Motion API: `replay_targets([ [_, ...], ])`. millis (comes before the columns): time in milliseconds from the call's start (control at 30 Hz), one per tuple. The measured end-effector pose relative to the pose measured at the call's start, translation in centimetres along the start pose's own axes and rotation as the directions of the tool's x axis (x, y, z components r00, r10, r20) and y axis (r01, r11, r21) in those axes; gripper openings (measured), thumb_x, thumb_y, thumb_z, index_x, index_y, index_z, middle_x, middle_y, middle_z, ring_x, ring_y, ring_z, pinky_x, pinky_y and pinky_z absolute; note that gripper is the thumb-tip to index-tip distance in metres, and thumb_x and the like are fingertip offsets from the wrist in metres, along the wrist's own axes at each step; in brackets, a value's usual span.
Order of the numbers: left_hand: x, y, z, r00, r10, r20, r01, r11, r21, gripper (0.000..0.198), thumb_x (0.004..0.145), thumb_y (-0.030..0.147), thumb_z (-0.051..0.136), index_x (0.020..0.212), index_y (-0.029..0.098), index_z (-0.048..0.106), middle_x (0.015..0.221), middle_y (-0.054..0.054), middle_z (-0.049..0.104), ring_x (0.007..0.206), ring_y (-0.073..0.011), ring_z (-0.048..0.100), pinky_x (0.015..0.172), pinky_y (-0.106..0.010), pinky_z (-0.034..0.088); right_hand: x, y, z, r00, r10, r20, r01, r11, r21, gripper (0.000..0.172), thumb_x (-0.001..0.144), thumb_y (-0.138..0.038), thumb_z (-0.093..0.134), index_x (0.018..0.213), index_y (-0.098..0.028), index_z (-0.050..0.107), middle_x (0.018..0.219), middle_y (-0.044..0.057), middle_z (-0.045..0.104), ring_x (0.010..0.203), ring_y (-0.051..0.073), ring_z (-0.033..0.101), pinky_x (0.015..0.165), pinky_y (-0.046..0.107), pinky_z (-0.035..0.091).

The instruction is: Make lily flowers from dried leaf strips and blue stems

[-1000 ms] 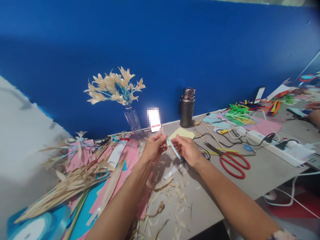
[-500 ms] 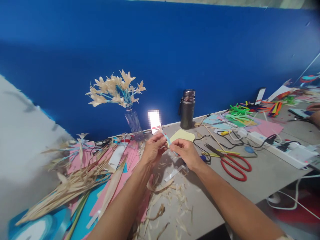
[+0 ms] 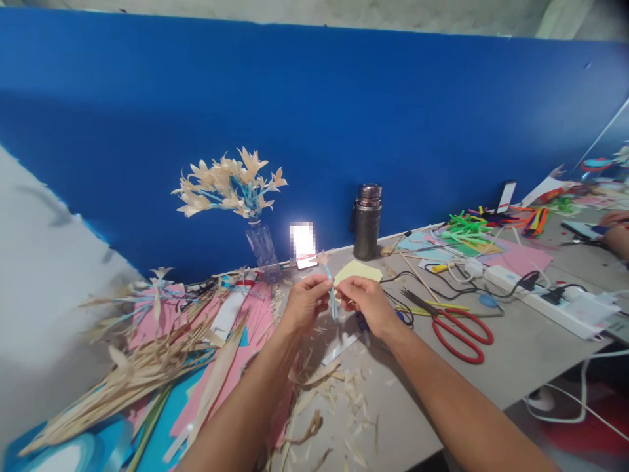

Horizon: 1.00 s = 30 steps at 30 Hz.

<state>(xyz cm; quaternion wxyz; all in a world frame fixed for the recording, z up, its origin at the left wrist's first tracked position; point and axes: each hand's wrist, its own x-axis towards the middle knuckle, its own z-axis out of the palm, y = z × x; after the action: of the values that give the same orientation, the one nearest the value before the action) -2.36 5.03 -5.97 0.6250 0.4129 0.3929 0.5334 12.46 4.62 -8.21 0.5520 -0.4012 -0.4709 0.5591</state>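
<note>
Between my two hands stands a small husk flower (image 3: 324,259) with a pale tip and a light blue wrapped stem. My left hand (image 3: 307,303) pinches the stem from the left, just below the tip. From the right, the closed fingers of my right hand (image 3: 366,300) meet the same stem. The stem's lower end pokes out beneath the fingers. A yellow paper piece (image 3: 361,269) lies behind my right hand. Under my hands are a clear strip (image 3: 340,349) and pale husk scraps (image 3: 351,387) on the grey table (image 3: 407,406).
Red-handled scissors (image 3: 459,334) lie right, near a white power strip (image 3: 535,295) and black cables. A dark thermos (image 3: 367,223), a lit phone (image 3: 303,246) and a glass vase (image 3: 265,252) of husk flowers stand behind. Dried husks (image 3: 128,387) cover the left. A co-worker's hand (image 3: 616,233) shows far right.
The flower has turned more upright, its stem now pointing down between my hands. My fingers have drawn closer together on it. The view has tilted slightly upward.
</note>
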Motion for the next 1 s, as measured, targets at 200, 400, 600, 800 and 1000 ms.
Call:
replay_targets([
  [200, -0.2, -0.6, 0.4, 0.986, 0.166, 0.027, -0.166, 0.928, 0.333, 0.012, 0.066, 0.026, 0.077, 0.069, 0.015, 0.074, 0.058, 0.001, 0.058, 0.053, -0.0092, 0.045, 0.053, -0.023, 0.033, 0.9, -0.4, -1.5, 0.999, 0.009, -0.049, -0.006, 0.997, 0.075, 0.036, 0.066, -0.052, 0.084, 0.074, -0.019, 0.072, 0.081, 0.002, 0.068, 0.070, 0.012, 0.053, 0.058, 0.022, 0.040],
  [400, -0.7, -0.9, 0.9, 0.987, 0.094, 0.129, -0.136, 0.917, 0.375, 0.010, 0.068, 0.024, 0.073, 0.067, 0.015, 0.071, 0.058, 0.000, 0.059, 0.052, -0.0092, 0.045, 0.053, -0.022, 0.032, 0.7, -0.8, -1.3, 0.996, 0.074, 0.049, -0.082, 0.976, 0.203, 0.037, 0.063, -0.049, 0.088, 0.073, -0.018, 0.071, 0.070, -0.001, 0.061, 0.063, 0.010, 0.050, 0.056, 0.022, 0.037],
  [600, -1.0, -0.8, 1.2, 0.982, -0.077, 0.170, 0.048, 0.984, 0.170, 0.025, 0.069, 0.036, 0.075, 0.079, 0.015, 0.066, 0.059, 0.003, 0.055, 0.045, -0.0068, 0.041, 0.045, -0.020, 0.026, 0.8, -0.8, -1.3, 0.998, 0.068, -0.005, -0.064, 0.957, 0.283, 0.037, 0.059, -0.045, 0.091, 0.069, -0.018, 0.068, 0.068, -0.002, 0.061, 0.062, 0.010, 0.052, 0.055, 0.023, 0.038],
  [800, -1.2, -1.2, 1.7, 0.984, 0.133, 0.122, -0.171, 0.907, 0.385, 0.037, 0.063, 0.018, 0.080, 0.097, 0.018, 0.064, 0.072, 0.004, 0.059, 0.057, -0.0093, 0.049, 0.053, -0.021, 0.035, 1.1, -0.3, -1.1, 0.986, 0.094, -0.139, -0.050, 0.954, 0.296, 0.041, 0.053, -0.044, 0.093, 0.068, -0.017, 0.067, 0.064, -0.004, 0.055, 0.060, 0.009, 0.048, 0.050, 0.021, 0.035],
  [1000, -1.2, -1.5, 1.9, 0.954, 0.296, 0.055, -0.281, 0.810, 0.514, 0.007, 0.071, 0.014, 0.068, 0.073, 0.018, 0.062, 0.071, 0.001, 0.061, 0.061, -0.0121, 0.052, 0.058, -0.023, 0.038, 1.1, -0.5, -1.0, 0.979, 0.100, -0.180, -0.043, 0.954, 0.297, 0.040, 0.052, -0.043, 0.093, 0.069, -0.017, 0.067, 0.062, -0.004, 0.055, 0.059, 0.009, 0.048, 0.048, 0.021, 0.035],
])
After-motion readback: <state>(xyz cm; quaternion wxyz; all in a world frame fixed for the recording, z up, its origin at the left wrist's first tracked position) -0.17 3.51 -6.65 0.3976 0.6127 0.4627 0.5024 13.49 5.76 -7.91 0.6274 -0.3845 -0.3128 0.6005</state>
